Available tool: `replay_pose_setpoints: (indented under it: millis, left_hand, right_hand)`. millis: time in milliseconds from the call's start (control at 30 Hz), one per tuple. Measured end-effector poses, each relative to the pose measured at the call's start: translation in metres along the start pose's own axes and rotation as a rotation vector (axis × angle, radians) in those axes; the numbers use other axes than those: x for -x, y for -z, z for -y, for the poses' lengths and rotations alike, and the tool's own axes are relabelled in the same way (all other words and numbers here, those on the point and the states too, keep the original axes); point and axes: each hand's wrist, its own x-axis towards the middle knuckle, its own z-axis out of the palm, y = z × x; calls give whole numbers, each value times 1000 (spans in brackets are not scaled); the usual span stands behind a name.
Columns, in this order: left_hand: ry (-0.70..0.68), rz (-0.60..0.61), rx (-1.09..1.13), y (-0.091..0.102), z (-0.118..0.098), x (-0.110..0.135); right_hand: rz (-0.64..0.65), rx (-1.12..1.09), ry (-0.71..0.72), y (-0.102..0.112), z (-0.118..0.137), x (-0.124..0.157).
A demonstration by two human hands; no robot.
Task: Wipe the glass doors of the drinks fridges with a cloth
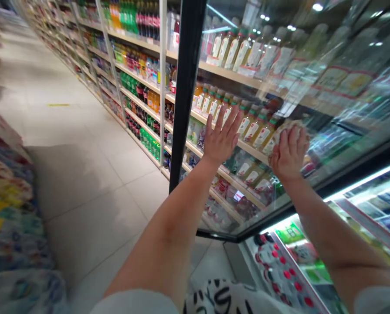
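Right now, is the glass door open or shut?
Open: the glass door stands swung out from the lit fridge, whose red-capped bottles show directly beside it, not through its pane.

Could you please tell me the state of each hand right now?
Left hand: open, spread against the glass door.
Right hand: holding a crumpled cloth against the same glass door.

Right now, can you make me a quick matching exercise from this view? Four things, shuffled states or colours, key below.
1. Left hand
2. Right hand
3. Door frame
4. Floor strip

A. Yellow
B. Over a crumpled cloth
C. Black
D. Nothing in it, fingers spread

Pairs: 1-D, 2-B, 3-C, 4-A
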Motion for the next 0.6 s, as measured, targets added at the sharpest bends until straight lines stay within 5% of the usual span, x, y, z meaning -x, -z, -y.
replay_pose_setpoints:
  millis: [133, 267, 367, 467, 600]
  left_hand:
    - [26, -27, 15, -15, 2, 3]
    - [22, -108, 8, -23, 6, 1]
    - [32, -155, -9, -26, 8, 3]
    - [42, -231, -30, -29, 10, 8]
    - [-3, -328, -156, -28, 11, 9]
  right_hand:
    - [19, 10, 12, -3, -5, 6]
    - [-50, 2, 11, -11, 23, 13]
    - [-49, -60, 224, -17, 51, 29]
    - [-14, -139, 370, -15, 51, 37]
    - [-105, -148, 59, -7, 25, 34]
